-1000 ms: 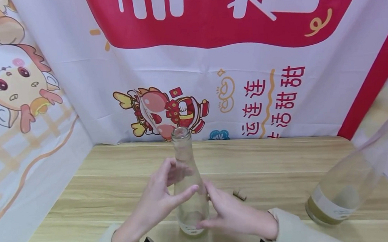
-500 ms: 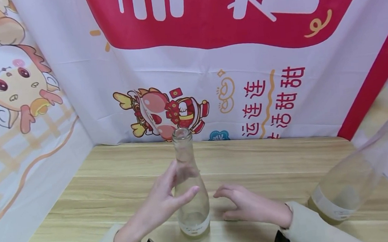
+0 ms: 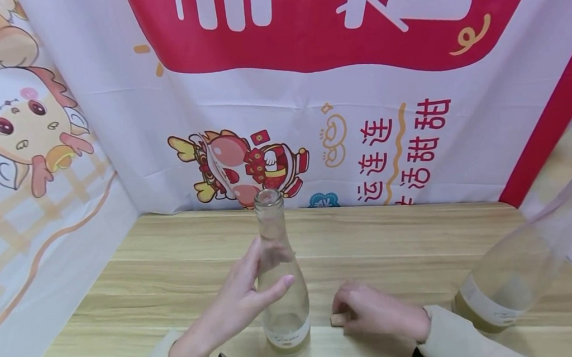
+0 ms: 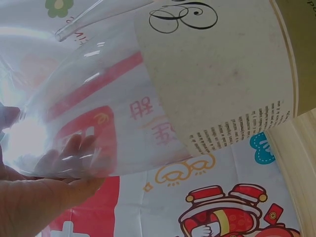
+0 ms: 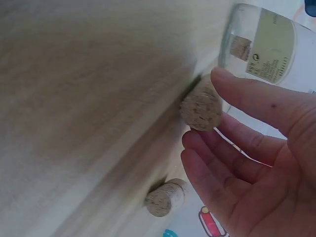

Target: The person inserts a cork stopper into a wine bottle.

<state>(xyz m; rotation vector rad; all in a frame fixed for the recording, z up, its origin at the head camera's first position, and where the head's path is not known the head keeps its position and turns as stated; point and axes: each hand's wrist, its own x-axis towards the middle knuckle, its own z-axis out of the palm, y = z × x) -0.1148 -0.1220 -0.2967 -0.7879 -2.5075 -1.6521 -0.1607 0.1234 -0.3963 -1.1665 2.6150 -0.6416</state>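
Observation:
A clear glass bottle (image 3: 282,291) with a pale label stands uncorked in the middle of the table. My left hand (image 3: 240,297) holds it, fingers behind the glass and thumb across the front; through the glass in the left wrist view, fingertips (image 4: 74,145) show. To the right of this bottle, my right hand (image 3: 377,311) pinches a cork (image 5: 202,106) low at the table surface, between thumb and fingers. Only the end of that cork shows in the head view. A second cork (image 5: 166,197) lies on the table beside the hand in the right wrist view.
Another clear bottle (image 3: 519,289), with a similar label, stands at the right of the wooden table (image 3: 173,277). Behind the table hangs a printed cloth (image 3: 239,92), and a further one (image 3: 29,182) is on the left.
My right hand has left the bottle, moved right and down to the table, and taken hold of a cork. The left hand has stayed at the bottle.

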